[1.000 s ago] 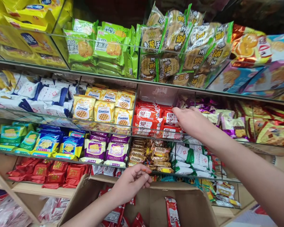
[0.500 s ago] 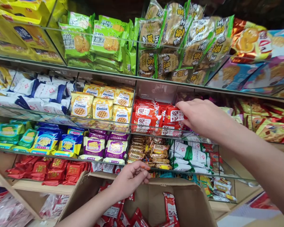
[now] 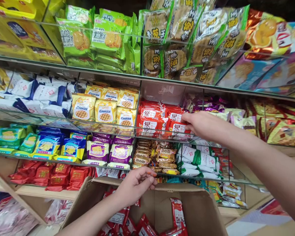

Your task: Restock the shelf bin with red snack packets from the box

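My right hand (image 3: 198, 123) reaches into the middle shelf compartment, its fingertips against the right side of the stacked red snack packets (image 3: 151, 119). Its fingers are bent together at a red packet (image 3: 177, 127) and partly hidden behind it. Above the rim of a cardboard box (image 3: 196, 206), my left hand (image 3: 139, 183) hangs with loosely curled fingers; whether anything small lies between thumb and fingers cannot be made out. Inside the box lie more red packets (image 3: 178, 213), loosely scattered.
Glass dividers and shelf edges frame the compartments. Yellow cookie packets (image 3: 105, 111) stand left of the red ones, brown bars (image 3: 166, 154) lie below, and round biscuits (image 3: 179, 26) fill the shelf above. Green-and-white packets (image 3: 199, 159) sit at lower right.
My right hand has moved slightly down on the red packets, and the packet at its fingers sits lower in the stack. My left hand has barely moved. The view has shifted a little.
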`<control>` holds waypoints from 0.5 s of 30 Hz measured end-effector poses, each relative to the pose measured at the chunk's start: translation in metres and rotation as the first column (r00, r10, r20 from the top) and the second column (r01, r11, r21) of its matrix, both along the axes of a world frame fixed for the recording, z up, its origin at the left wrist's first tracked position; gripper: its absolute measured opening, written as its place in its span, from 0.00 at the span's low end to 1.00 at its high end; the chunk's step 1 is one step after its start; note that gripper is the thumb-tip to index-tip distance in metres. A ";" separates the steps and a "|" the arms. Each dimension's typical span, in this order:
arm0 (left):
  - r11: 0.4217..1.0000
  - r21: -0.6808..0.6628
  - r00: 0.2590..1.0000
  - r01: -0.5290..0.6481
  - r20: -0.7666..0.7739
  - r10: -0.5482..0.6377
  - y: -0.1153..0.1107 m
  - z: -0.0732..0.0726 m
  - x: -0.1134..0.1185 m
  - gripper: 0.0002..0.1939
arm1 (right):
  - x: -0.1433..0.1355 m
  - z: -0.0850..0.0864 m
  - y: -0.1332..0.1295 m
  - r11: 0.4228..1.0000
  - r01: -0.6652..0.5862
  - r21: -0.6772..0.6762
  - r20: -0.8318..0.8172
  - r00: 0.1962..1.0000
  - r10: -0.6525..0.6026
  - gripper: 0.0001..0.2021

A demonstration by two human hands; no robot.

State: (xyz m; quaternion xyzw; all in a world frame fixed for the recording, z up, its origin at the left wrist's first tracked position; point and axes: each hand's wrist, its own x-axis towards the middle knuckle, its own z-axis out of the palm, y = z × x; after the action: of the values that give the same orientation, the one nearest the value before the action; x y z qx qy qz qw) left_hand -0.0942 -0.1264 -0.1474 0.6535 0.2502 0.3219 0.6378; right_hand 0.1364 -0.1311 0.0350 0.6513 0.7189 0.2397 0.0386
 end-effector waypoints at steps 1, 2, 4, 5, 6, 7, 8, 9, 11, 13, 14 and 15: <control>1.000 0.005 1.000 0.001 0.000 -0.001 0.000 0.000 0.000 0.12 | 0.002 -0.002 0.000 1.000 -0.003 0.007 0.014 1.000 0.003 0.07; 1.000 0.010 1.000 0.003 -0.001 -0.003 0.000 -0.001 0.000 0.12 | 0.004 -0.003 -0.001 1.000 -0.017 0.023 0.027 1.000 0.017 0.07; 1.000 0.020 1.000 0.005 -0.002 -0.004 0.001 -0.002 0.000 0.11 | 0.004 -0.004 -0.007 0.991 -0.096 0.098 0.039 0.995 0.092 0.07; 1.000 0.021 1.000 0.003 -0.002 -0.003 0.001 -0.002 -0.001 0.11 | 0.002 -0.005 -0.013 0.975 -0.152 0.164 0.035 0.988 0.149 0.07; 1.000 0.018 1.000 0.003 0.000 -0.003 0.001 -0.002 -0.001 0.11 | -0.003 -0.007 -0.021 0.946 -0.210 0.248 0.021 0.977 0.211 0.07; 1.000 0.013 1.000 0.002 0.004 -0.002 0.001 -0.002 -0.001 0.12 | -0.011 -0.012 -0.031 0.908 -0.257 0.330 -0.009 0.961 0.276 0.08; 1.000 0.008 1.000 0.001 0.010 -0.001 0.001 -0.002 -0.001 0.12 | -0.022 -0.020 -0.041 0.876 -0.292 0.383 -0.057 0.940 0.338 0.09; 1.000 0.010 1.000 0.000 0.015 0.000 0.001 -0.001 -0.001 0.12 | -0.036 -0.034 -0.051 0.863 -0.315 0.396 -0.123 0.913 0.390 0.10; 1.000 0.025 1.000 0.001 0.016 -0.001 0.000 0.001 -0.001 0.13 | -0.067 -0.076 -0.065 0.896 -0.401 0.190 -0.300 0.845 0.442 0.10; 1.000 0.026 1.000 -0.005 0.011 0.005 0.000 0.002 -0.001 0.13 | -0.095 -0.132 -0.071 0.834 -0.493 -0.248 -0.435 0.826 0.359 0.05; 1.000 0.018 1.000 -0.008 0.007 0.008 -0.001 0.002 0.000 0.13 | -0.107 -0.162 -0.070 0.744 -0.505 -0.436 -0.490 0.827 0.274 0.07; 1.000 0.006 1.000 -0.014 0.003 0.014 -0.001 0.002 0.000 0.13 | -0.115 -0.190 -0.068 0.684 -0.515 -0.517 -0.558 0.809 0.187 0.05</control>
State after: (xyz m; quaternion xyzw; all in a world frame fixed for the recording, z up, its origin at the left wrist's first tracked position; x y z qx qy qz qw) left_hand -0.0945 -0.1273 -0.1458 0.6530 0.2530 0.3280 0.6341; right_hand 0.0211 -0.1995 -0.1548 0.4787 0.8579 -0.1825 0.0403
